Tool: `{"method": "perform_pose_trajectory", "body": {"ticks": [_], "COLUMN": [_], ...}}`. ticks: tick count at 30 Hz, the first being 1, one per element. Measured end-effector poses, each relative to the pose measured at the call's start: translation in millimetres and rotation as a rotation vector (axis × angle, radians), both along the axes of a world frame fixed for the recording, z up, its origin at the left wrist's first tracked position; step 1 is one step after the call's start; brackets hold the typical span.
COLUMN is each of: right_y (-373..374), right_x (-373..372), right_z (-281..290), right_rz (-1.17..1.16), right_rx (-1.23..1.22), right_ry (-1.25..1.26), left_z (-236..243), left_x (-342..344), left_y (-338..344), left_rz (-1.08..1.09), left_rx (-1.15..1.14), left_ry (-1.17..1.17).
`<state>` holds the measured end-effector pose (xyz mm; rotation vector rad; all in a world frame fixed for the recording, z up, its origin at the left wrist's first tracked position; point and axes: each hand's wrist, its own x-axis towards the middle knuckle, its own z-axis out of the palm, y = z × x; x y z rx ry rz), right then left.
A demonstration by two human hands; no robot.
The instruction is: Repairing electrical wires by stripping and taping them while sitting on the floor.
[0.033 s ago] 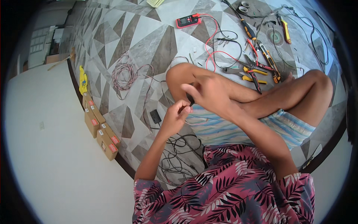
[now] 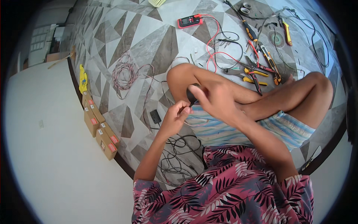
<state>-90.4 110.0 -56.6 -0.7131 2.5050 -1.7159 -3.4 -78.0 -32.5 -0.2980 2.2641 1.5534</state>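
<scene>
Patterned floor (image 2: 151,35), red multimeter (image 2: 190,21), yellow-handled pliers (image 2: 257,72), coiled wire (image 2: 123,76), black cable (image 2: 176,141)

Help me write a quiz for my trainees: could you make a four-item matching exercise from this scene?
1. Dark object
2. Handheld meter
3. Cardboard boxes
4. Thin wire

A. Lined up along the white wall
B. Between left hand and right hand
C. Loosely coiled
D. Red-edged casing

Pairs: 1-B, 2-D, 3-A, 4-C

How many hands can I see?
2. The left hand is left of the striped shorts; the right hand is higher in the picture and further right, touching a dark piece.
</scene>
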Motion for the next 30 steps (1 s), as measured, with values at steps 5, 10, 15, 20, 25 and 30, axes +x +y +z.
{"method": "perform_pose_trajectory", "body": {"ticks": [5, 10, 15, 20, 25, 30], "right_y": [38, 20, 20, 22, 32, 24], "right_x": [60, 67, 66, 67, 50, 44], "right_z": [0, -10, -17, -26, -12, -21], "right_rz": [0.041, 0.081, 0.089, 0.067, 0.315, 0.354], "right_rx": [-0.263, -0.432, -0.200, -0.180, -0.207, -0.467], "right_ry": [-0.632, -0.822, -0.527, -0.341, -0.840, -0.866], "left_z": [-1, 3, 23, 25, 23, 19], "left_x": [5, 2, -2, -5, -10, -6], "left_y": [-3, 5, 4, 16, 18, 19], "left_rz": [0.090, 0.208, -0.076, -0.041, -0.107, -0.156], "left_rx": [0.338, 0.440, -0.221, -0.349, -0.317, -0.463], "left_ry": [-0.157, -0.191, -0.050, -0.019, 0.062, 0.084]}}
